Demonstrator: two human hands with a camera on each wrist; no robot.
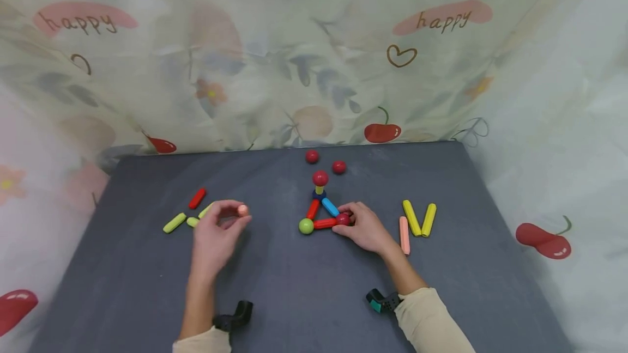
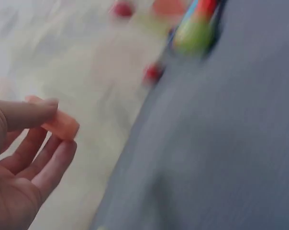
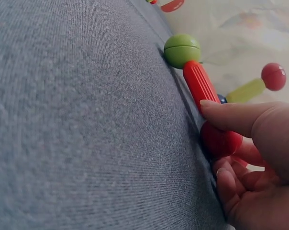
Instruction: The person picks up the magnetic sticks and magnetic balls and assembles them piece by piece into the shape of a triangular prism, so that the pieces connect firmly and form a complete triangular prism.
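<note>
Between thumb and fingertips my left hand (image 1: 214,241) pinches a salmon-coloured rod (image 2: 64,125), raised off the table. My right hand (image 1: 367,229) holds the dark red ball (image 3: 221,139) at one corner of a flat triangle, its thumb touching the adjoining red rod (image 3: 200,84). A green ball (image 1: 306,226) and a dark blue ball (image 1: 319,196) form the other corners. Another red rod (image 1: 312,210) and a blue rod (image 1: 330,207) complete the sides. From the dark blue ball a short yellowish rod (image 1: 319,190) stands up, topped by a red ball (image 1: 320,178).
Two loose red balls (image 1: 339,167) lie behind the triangle. Left, beside my left hand, are a red rod (image 1: 198,198) and several light green rods (image 1: 174,223). Two yellow rods (image 1: 428,220) and a salmon rod (image 1: 404,236) lie right. A patterned cloth (image 1: 275,70) hangs behind the table.
</note>
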